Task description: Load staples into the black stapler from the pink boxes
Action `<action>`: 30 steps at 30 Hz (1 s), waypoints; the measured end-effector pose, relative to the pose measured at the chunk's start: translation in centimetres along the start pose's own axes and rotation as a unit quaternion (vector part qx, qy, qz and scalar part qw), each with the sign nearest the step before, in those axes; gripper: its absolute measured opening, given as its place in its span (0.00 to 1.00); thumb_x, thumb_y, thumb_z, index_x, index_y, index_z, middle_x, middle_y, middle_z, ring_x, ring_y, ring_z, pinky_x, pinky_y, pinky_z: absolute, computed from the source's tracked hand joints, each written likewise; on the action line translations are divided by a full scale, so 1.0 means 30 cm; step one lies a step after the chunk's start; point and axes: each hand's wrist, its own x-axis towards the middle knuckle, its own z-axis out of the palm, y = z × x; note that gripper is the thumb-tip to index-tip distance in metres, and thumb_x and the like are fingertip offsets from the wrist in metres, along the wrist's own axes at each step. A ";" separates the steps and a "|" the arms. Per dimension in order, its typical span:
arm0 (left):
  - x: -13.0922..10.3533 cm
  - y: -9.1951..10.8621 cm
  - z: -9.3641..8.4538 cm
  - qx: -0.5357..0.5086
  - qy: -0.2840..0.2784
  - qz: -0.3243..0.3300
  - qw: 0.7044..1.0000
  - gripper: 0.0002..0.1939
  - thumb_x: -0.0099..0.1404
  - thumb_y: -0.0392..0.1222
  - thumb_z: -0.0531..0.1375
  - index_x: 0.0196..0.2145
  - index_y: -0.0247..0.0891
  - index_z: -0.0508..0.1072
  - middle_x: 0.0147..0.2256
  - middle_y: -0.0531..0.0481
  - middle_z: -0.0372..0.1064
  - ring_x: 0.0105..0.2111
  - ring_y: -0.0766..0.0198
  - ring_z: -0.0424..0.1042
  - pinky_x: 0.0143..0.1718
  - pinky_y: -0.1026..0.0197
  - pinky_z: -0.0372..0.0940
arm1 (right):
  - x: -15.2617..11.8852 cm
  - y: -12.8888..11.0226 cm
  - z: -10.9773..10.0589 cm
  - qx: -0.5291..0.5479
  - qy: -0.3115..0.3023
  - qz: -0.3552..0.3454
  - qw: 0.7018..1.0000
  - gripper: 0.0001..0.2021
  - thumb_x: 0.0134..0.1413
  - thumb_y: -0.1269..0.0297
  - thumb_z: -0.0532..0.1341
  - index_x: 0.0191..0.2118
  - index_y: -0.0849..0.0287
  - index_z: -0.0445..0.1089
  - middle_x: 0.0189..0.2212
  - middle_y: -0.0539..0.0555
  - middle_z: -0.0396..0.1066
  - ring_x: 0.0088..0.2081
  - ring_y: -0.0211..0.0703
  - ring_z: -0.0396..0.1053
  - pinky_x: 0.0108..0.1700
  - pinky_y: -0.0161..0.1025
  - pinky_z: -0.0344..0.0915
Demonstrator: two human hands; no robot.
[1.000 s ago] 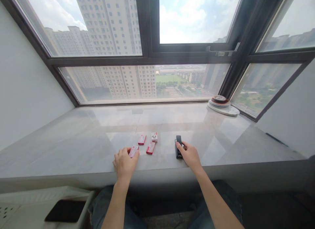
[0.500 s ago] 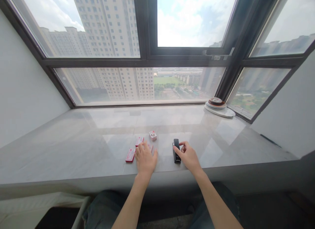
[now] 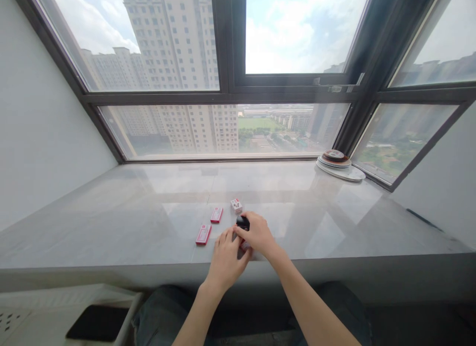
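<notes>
One black stapler (image 3: 243, 222) is at the front of the pale sill (image 3: 148, 212), partly hidden by two bare hands. The right hand (image 3: 260, 233) pinches its far end between thumb and fingers. The left hand (image 3: 225, 261) curves around its near end, thumb and forefinger apart on either side; whether they grip it cannot be told. Three red-and-white boxes show: one (image 3: 244, 245) mostly covered between the hands, against or just beside the stapler, and two lying flat to its left, the nearer box (image 3: 203, 235) and the farther box (image 3: 216, 215), apart from each other. One small white box (image 3: 236, 205) sits just beyond the stapler. Well to its right and farther back, one stack of plates (image 3: 334, 160) stands by the window corner; their exact number cannot be told.
</notes>
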 end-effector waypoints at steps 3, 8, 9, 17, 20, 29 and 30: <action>-0.005 -0.026 -0.010 0.005 0.003 0.002 1.000 0.24 0.70 0.53 0.55 0.62 0.50 0.65 0.62 0.45 0.60 0.62 0.49 0.59 0.62 0.45 0.57 | 0.021 -0.016 0.028 0.064 0.064 0.034 0.995 0.13 0.51 0.54 0.67 0.40 0.55 0.73 0.40 0.54 0.75 0.44 0.49 0.70 0.54 0.47 0.61; -0.014 -0.033 -0.025 0.012 0.003 -0.009 1.000 0.28 0.68 0.56 0.58 0.64 0.55 0.62 0.65 0.49 0.56 0.64 0.48 0.56 0.63 0.45 0.55 | 0.028 0.078 -0.037 0.309 0.221 0.163 0.911 0.19 0.61 0.49 0.52 0.44 0.58 0.71 0.45 0.58 0.75 0.45 0.48 0.72 0.44 0.40 0.69; -0.015 -0.036 -0.028 0.009 0.002 -0.009 1.000 0.28 0.67 0.55 0.59 0.64 0.55 0.63 0.65 0.49 0.56 0.64 0.49 0.56 0.64 0.45 0.55 | 0.017 0.115 -0.064 0.333 0.232 0.192 0.894 0.20 0.62 0.48 0.51 0.44 0.58 0.71 0.46 0.58 0.75 0.46 0.48 0.72 0.42 0.40 0.71; -0.005 -0.064 -0.051 -0.074 -0.008 -0.018 0.997 0.14 0.64 0.50 0.63 0.48 0.51 0.73 0.61 0.51 0.61 0.60 0.51 0.62 0.61 0.47 0.58 | -0.141 0.285 -0.245 0.211 0.096 0.291 0.928 0.21 0.61 0.43 0.54 0.35 0.58 0.70 0.23 0.51 0.70 0.17 0.38 0.64 0.19 0.34 0.58; 0.007 -0.071 -0.047 -0.087 -0.012 -0.025 0.996 0.15 0.61 0.51 0.66 0.46 0.51 0.74 0.60 0.50 0.61 0.60 0.49 0.62 0.60 0.46 0.58 | -0.157 0.226 -0.188 0.092 -0.060 0.243 0.964 0.24 0.64 0.44 0.52 0.34 0.60 0.71 0.18 0.50 0.69 0.17 0.36 0.62 0.21 0.33 0.53; 0.024 -0.139 -0.049 -0.141 -0.024 0.002 0.990 0.14 0.62 0.50 0.66 0.45 0.50 0.75 0.61 0.51 0.63 0.59 0.51 0.64 0.61 0.48 0.58 | -0.142 0.183 -0.093 0.051 -0.094 0.198 0.974 0.17 0.60 0.50 0.59 0.30 0.60 0.71 0.20 0.50 0.70 0.24 0.39 0.65 0.26 0.34 0.52; 0.023 -0.143 -0.050 -0.142 -0.022 0.004 0.990 0.14 0.62 0.50 0.66 0.45 0.50 0.75 0.60 0.51 0.63 0.59 0.52 0.64 0.61 0.48 0.58 | -0.144 0.191 -0.115 0.042 -0.089 0.201 0.975 0.17 0.60 0.50 0.60 0.30 0.60 0.71 0.20 0.50 0.70 0.24 0.40 0.65 0.26 0.34 0.52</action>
